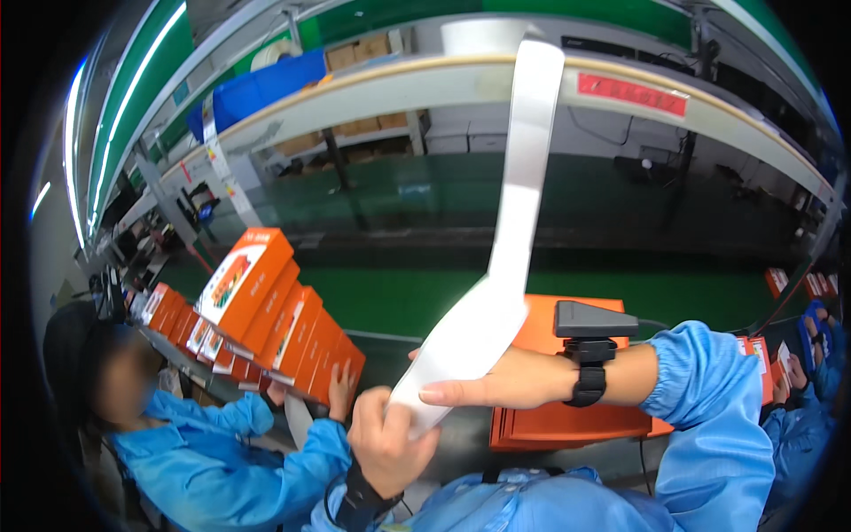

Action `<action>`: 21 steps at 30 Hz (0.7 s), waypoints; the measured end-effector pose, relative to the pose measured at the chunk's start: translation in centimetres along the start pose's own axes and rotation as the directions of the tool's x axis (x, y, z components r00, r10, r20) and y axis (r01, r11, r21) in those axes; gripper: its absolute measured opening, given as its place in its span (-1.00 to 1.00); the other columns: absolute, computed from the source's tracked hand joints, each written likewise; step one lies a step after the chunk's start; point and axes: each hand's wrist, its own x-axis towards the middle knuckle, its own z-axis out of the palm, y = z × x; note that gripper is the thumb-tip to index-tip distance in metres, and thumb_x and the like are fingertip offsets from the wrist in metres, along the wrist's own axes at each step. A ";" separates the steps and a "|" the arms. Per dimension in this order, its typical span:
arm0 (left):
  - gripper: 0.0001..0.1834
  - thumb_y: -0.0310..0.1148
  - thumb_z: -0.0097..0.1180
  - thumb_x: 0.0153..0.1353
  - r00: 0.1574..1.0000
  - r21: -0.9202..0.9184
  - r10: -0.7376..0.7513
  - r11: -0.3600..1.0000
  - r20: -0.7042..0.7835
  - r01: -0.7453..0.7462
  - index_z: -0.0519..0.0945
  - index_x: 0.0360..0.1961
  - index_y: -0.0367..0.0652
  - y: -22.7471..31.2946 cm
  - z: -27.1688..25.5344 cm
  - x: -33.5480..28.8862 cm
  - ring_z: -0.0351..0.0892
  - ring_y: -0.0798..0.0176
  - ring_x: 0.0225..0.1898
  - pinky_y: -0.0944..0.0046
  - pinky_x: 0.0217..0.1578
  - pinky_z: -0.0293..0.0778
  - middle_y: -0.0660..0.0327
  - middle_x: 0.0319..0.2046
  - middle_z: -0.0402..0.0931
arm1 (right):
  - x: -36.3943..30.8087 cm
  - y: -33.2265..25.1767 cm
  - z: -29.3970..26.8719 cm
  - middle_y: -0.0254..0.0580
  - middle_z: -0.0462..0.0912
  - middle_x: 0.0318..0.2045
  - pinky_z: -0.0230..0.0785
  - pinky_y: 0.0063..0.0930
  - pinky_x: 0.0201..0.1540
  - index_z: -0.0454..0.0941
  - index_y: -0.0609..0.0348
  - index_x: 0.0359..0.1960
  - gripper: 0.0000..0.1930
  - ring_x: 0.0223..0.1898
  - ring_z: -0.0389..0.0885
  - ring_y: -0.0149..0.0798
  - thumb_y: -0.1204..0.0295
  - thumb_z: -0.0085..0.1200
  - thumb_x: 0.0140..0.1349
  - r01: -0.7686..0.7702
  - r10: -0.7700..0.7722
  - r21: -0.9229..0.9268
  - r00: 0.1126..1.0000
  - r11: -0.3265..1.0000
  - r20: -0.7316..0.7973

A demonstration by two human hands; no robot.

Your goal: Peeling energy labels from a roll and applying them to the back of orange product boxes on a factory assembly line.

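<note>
The white strip (523,191) slants down from the shelf edge (381,82) toward the person's left, its long axis bending above the hands. The left hand (390,443) grips its lower end; the right hand (492,379), nearer the upper run, clasps it, thumb in front (its other fingers are mostly hidden behind).

The strip (474,332) looks smooth paper, the boxes (282,312) glossy card, the sleeve (709,399) shiny cloth.

Bright tube lights (128,94) glare at upper left; fisheye distortion bows straight edges.
</note>
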 end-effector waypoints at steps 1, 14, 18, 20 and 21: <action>-0.67 -0.58 0.26 -0.40 1.000 0.049 -0.010 0.999 -0.014 0.010 0.40 -0.53 -0.20 0.1 -0.8 -0.6 0.44 -0.02 -0.43 0.14 -0.43 0.40 0.04 -0.40 0.28 | 0.3 -0.6 -0.1 -0.04 0.55 -0.27 0.37 -0.43 -0.28 0.50 0.33 -0.21 -0.46 -0.30 0.54 -0.23 -0.01 0.06 0.10 0.003 -0.002 0.038 0.999 0.999 -0.037; -0.46 -0.48 0.14 -0.06 0.900 -0.262 -0.372 0.866 0.228 0.425 0.37 0.03 -0.33 -5.2 -9.0 -8.0 0.44 0.00 -0.02 0.13 -0.02 0.33 -0.12 -0.10 0.44 | 3.6 -13.6 -15.8 -0.16 0.55 -0.26 0.35 -0.28 -0.10 0.54 0.15 -0.25 -0.65 -0.18 0.48 -0.04 0.64 0.07 -0.19 0.056 -0.401 -0.989 0.910 -0.137 0.107; -0.45 -0.44 0.09 0.00 0.913 -0.131 -0.243 0.945 0.328 0.298 0.35 0.10 -0.13 -4.9 -7.5 -9.7 0.49 0.08 -0.34 0.20 -0.32 0.42 0.11 -0.43 0.44 | 4.5 -13.4 -22.6 -0.08 0.43 -0.09 0.19 -0.22 -0.04 0.44 0.10 -0.10 -0.44 -0.03 0.33 0.00 0.67 0.02 -0.32 0.024 -0.313 -0.852 0.924 -0.524 0.218; -0.45 -0.54 0.00 -0.04 0.936 -0.105 -0.133 0.979 0.325 0.176 0.35 0.08 -0.11 -6.6 -7.0 -10.2 0.48 0.13 -0.36 0.21 -0.41 0.41 0.18 -0.41 0.40 | 0.9 -14.7 -26.6 -0.11 0.43 -0.24 0.16 -0.30 -0.16 0.44 0.09 -0.13 -0.44 -0.12 0.33 -0.04 0.63 0.02 -0.35 -0.023 -0.244 -0.862 0.962 -0.507 0.118; -0.48 -0.53 -0.01 -0.03 0.934 -0.016 -0.231 0.969 0.272 0.245 0.38 0.05 -0.11 -5.5 -7.2 -11.3 0.48 0.13 -0.37 0.22 -0.43 0.40 0.18 -0.41 0.39 | 4.8 -12.9 -26.2 -0.11 0.41 -0.30 0.15 -0.29 -0.18 0.43 0.14 -0.16 -0.49 -0.18 0.32 -0.04 0.59 0.03 -0.35 0.026 -0.229 -0.883 0.962 -0.468 0.149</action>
